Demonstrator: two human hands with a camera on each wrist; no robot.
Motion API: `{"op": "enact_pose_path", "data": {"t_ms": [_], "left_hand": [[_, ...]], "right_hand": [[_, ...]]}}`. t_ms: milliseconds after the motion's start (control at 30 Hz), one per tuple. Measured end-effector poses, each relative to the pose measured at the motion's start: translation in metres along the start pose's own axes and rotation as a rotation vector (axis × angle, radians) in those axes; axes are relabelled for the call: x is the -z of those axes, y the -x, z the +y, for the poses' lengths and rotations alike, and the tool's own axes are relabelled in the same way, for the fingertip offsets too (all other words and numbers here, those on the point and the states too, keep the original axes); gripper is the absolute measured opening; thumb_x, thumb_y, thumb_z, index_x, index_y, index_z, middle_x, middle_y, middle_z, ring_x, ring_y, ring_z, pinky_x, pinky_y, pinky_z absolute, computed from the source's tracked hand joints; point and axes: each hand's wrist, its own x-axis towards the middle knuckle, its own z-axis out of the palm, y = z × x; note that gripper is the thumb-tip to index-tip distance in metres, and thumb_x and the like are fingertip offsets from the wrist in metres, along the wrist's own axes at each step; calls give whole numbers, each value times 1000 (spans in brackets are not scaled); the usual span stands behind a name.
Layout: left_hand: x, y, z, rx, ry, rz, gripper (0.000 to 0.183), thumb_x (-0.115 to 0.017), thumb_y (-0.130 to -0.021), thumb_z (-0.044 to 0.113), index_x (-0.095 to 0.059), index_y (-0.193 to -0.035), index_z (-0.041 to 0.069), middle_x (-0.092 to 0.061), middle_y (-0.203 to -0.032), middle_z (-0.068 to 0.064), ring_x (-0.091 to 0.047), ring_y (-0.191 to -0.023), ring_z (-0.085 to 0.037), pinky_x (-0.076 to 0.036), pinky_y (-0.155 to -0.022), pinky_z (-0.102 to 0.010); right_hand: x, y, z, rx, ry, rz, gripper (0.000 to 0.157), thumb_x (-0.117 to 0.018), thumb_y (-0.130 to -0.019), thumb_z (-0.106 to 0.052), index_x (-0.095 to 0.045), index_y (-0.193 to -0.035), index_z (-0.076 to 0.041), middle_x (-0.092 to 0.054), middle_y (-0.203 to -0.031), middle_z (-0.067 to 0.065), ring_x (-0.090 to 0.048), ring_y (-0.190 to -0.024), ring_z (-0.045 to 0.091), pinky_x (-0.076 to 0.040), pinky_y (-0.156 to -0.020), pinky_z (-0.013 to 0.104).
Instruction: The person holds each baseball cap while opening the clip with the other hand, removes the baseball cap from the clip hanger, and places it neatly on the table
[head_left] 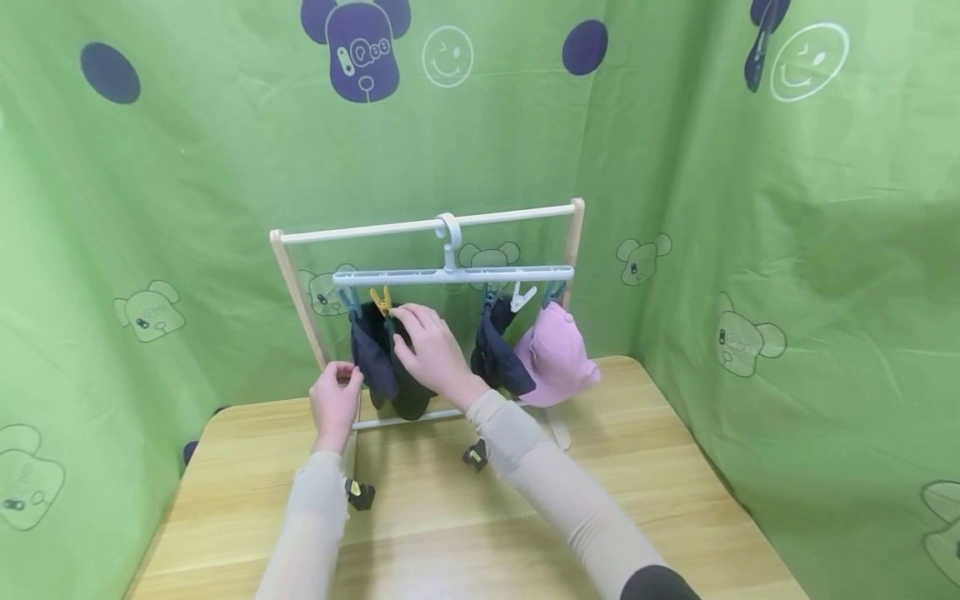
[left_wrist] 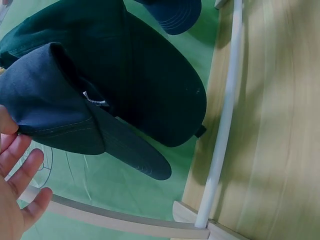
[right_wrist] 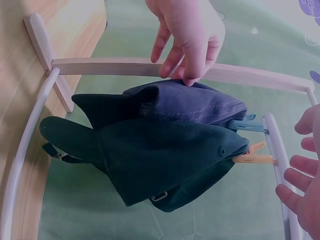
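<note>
On the table (head_left: 420,533), along the rack's (head_left: 297,292) hanger (head_left: 405,277), the step in hand looks like settling the navy cap (head_left: 371,358) at the left end. The dark green cap (head_left: 411,392) crowds it; a pink cap (head_left: 557,358) and another dark cap (head_left: 497,360) hang farther right. The left hand (head_left: 335,404) pinches the navy cap's edge; the right hand (head_left: 435,354), fingers loosely spread, grips nothing near the yellow clip (head_left: 382,300). The next move probably calls for steadying the cap under its blue clip (head_left: 351,302).
</note>
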Motion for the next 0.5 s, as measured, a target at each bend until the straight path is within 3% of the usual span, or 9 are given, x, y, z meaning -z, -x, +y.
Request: {"op": "enact_pose_path", "data": {"t_ms": [267,500], "left_hand": [[-3,13,0,-28,10,59,13,-66,-78,16,-65,-86,7,-71,-84,-11,-65,-79,-25,-47,-72,-31],[-4,24,4,-20,51,73,14,-66,-75,12,-62,-86,6,-69,-80,-11,-63,-74,-22,-45,-69,-28]], "right_hand": [[-3,-4,-7,-2,-47,-26,38,-59,-93,-13,-58,-129,-4,-61,-126,12,-57,-118,26,-47,-105,37],[-4,-8,-14,-5,-73,-45,37,-58,-94,-14,-57,-129,-4,-62,-126,11,-58,-117,25,-48,-104,35]]}}
